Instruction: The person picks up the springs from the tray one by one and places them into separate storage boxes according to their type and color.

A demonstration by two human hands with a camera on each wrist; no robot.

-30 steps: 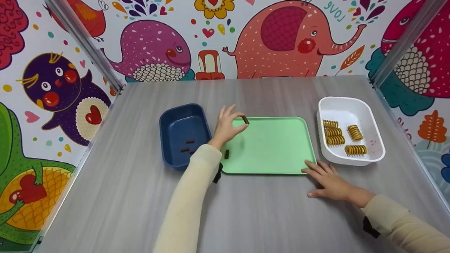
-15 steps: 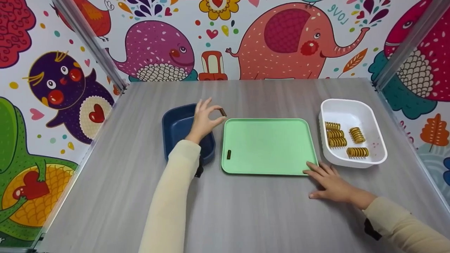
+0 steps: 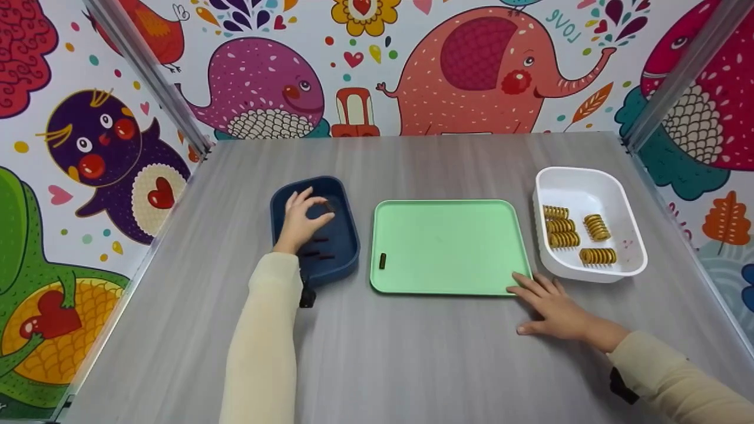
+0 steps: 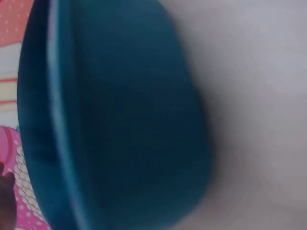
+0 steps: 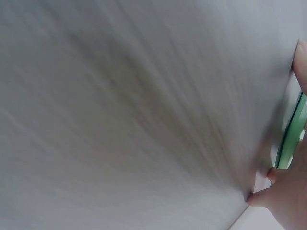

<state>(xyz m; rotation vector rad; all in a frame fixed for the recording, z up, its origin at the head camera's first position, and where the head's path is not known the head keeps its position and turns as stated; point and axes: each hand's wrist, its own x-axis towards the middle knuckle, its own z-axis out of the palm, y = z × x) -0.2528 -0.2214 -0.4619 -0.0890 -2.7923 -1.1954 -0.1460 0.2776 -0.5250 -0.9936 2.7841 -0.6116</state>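
Observation:
Between thumb and index finger, my left hand (image 3: 299,224) pinches a small dark brown stick-like piece (image 3: 328,206) over the navy blue bin (image 3: 340,229). Several similar dark pieces (image 3: 320,239) lie on the bin's floor. The left wrist view is mostly filled by the blue bin's outer wall (image 4: 139,115), blurred. One more dark brown piece (image 3: 383,261) lies near the left edge of the light green tray (image 3: 453,247). My right hand (image 3: 556,312) rests with spread fingers on the table, its fingertips at the tray's lower right corner.
At the right stands a white bin (image 3: 618,203) with several golden-yellow coil springs (image 3: 598,257) in it. The grey wood-grain table (image 3: 412,359) meets printed cartoon walls at the back and sides, with metal posts (image 3: 156,79) at the corners.
With the dark piece pinched in it, my left hand has moved left from above the tray's upper left corner to over the blue bin. My right hand has stayed in place.

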